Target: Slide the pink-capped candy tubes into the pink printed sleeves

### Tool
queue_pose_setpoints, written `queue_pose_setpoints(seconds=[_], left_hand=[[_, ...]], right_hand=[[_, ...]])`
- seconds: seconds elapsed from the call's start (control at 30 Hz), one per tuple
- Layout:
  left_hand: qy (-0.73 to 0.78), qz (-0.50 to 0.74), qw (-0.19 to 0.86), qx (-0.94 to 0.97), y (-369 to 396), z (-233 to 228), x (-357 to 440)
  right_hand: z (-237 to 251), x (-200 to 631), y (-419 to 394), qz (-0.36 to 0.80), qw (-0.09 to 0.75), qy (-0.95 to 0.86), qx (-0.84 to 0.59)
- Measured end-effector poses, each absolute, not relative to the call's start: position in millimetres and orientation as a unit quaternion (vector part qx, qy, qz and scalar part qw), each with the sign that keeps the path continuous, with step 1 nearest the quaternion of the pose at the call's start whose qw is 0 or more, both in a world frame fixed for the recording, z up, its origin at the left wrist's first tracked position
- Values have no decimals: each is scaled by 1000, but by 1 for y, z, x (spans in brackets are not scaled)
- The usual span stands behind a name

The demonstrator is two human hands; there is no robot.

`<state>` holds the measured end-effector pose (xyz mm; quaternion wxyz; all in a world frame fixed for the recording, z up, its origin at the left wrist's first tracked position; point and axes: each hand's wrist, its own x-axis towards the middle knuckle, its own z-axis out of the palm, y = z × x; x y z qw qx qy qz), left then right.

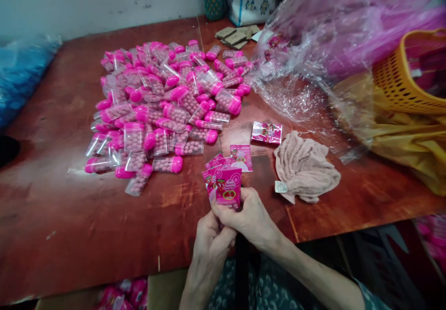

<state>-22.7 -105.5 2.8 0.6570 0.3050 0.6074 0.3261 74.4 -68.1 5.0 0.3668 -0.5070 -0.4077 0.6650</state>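
Note:
Both hands meet near the table's front edge, holding a small stack of pink printed labels (pixel 227 184). My left hand (pixel 212 239) grips the stack from below. My right hand (pixel 250 217) pinches the front label at its lower edge. One more label (pixel 266 132) lies flat on the table beyond my hands. A large heap of clear candy tubes with pink caps (pixel 163 106) covers the middle of the table, just left of and beyond the labels.
A pink cloth (pixel 304 167) lies right of my hands. A big clear plastic bag (pixel 313 36), an orange basket (pixel 400 75) and a yellow bag (pixel 411 138) crowd the right side. A blue bag (pixel 21 73) sits far left. The wooden table (pixel 69 217) ends close to me.

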Motion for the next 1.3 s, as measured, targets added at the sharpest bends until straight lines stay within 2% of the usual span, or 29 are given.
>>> queue_pose_setpoints(seconds=[0.1, 0.23, 0.37, 0.47, 0.67, 0.8, 0.9, 1.03, 1.3], left_hand=[[608, 328, 656, 304, -105, -2, -23], [574, 371, 656, 320, -99, 3, -17], [531, 427, 663, 310, -98, 7, -9], [533, 452, 664, 266, -103, 4, -5], [608, 414, 627, 258, -107, 4, -7], [546, 407, 689, 247, -105, 5, -8], [521, 397, 714, 246, -104, 8, -8], [546, 397, 694, 251, -105, 14, -8], [577, 382, 657, 298, -101, 9, -8]], right_hand=[[4, 76, -72, 674, 374, -388, -504], [4, 85, -64, 743, 380, -304, -459], [5, 92, -55, 742, 412, -284, -446], [5, 85, -60, 752, 393, -283, -448], [2, 69, -83, 694, 394, -302, -522], [2, 84, -80, 751, 398, -266, -456], [6, 93, -70, 725, 444, -279, -446], [6, 85, -70, 705, 443, -307, -460], [-10, 81, -85, 775, 413, -228, -421]])
